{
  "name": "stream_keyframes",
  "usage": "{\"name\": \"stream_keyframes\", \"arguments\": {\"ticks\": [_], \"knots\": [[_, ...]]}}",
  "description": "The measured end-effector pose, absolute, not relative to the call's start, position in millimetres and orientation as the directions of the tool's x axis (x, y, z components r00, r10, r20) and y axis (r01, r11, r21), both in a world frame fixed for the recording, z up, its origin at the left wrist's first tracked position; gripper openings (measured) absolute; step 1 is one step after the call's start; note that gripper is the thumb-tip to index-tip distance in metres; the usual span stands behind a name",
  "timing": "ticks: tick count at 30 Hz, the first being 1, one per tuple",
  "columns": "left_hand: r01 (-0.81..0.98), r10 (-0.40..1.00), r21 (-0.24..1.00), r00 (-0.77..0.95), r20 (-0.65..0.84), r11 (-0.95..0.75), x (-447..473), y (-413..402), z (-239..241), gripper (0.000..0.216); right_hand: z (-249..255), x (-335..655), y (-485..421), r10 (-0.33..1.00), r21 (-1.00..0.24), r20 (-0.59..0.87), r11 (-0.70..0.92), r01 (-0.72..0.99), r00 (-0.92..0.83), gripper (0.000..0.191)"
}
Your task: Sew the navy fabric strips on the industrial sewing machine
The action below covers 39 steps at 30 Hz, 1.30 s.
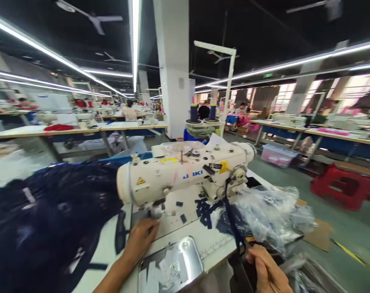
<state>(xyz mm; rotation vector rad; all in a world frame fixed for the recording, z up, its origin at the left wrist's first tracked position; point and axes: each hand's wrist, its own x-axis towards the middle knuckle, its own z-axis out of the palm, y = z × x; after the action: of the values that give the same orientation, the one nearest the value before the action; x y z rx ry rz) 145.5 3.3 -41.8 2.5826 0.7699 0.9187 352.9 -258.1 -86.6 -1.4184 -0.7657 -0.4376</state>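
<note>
A white sewing machine (185, 173) stands in front of me on its table. My left hand (143, 236) lies on the table by the needle end, fingers curled together; whatever they press on is hidden. A dark navy strap (232, 217) hangs from the machine's right end over the table's front edge. At its lower end, my right hand (268, 268) has thumb and fingers pinched on it. Short navy fabric pieces (204, 213) are scattered below the machine. Nearer me is a metal tray (189, 254) with white labels and small bits.
A large heap of dark navy fabric (47, 211) covers the left side. Clear plastic bags (270, 211) lie at the table's right. A red stool (343, 185) and a plastic bin (278, 156) stand on the floor to the right. Thread cones (193, 113) rise behind the machine.
</note>
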Motion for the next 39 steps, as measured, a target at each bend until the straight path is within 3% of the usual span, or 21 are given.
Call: {"name": "stream_keyframes", "arguments": {"ticks": [2,5,8,12,18,24,30,34,39], "knots": [[0.405,0.62,0.488,0.644,0.448,-0.774,144.9,-1.4,-40.3,0.023,-69.2,338.1,-228.4,0.394,-0.657,0.741,0.257,0.709,0.544,0.013],[0.415,0.656,0.54,0.642,0.397,-0.732,143.0,-4.8,-41.9,0.018,-50.8,319.0,-179.7,0.634,-0.677,0.664,0.284,0.679,0.397,0.02],[0.413,0.676,0.573,0.63,0.382,-0.708,139.4,-5.7,-44.6,0.016,-43.5,304.5,-133.0,0.789,-0.722,0.547,0.275,0.635,0.28,0.022],[0.374,0.683,0.629,0.634,0.363,-0.681,136.2,-5.1,-46.0,0.017,-45.3,294.0,-85.9,0.913,-0.751,0.366,0.176,0.636,0.179,0.012],[0.301,0.712,0.75,0.632,0.305,-0.589,135.7,-2.0,-49.9,0.015,-56.3,286.2,-56.5,0.969,-0.731,0.231,0.115,0.673,0.085,0.009],[0.12,0.697,0.921,0.691,0.191,-0.372,138.3,-3.4,-57.3,0.034,-65.3,282.8,-52.8,0.936,-0.802,0.334,0.217,0.557,0.115,0.013],[0.01,0.637,0.982,0.763,0.114,-0.189,134.5,-1.1,-59.5,0.043,-67.4,272.9,-51.1,0.935,-0.825,0.346,0.263,0.501,0.079,0.021],[0.046,0.653,0.981,0.752,0.091,-0.19,131.2,3.2,-61.0,0.034,-70.3,269.8,-48.2,0.934,-0.82,0.347,0.256,0.512,0.089,0.02],[0.155,0.712,0.94,0.692,0.117,-0.305,129.9,7.5,-61.1,0.024,-71.6,274.5,-46.6,0.934,-0.8,0.342,0.232,0.554,0.102,0.014]]}}
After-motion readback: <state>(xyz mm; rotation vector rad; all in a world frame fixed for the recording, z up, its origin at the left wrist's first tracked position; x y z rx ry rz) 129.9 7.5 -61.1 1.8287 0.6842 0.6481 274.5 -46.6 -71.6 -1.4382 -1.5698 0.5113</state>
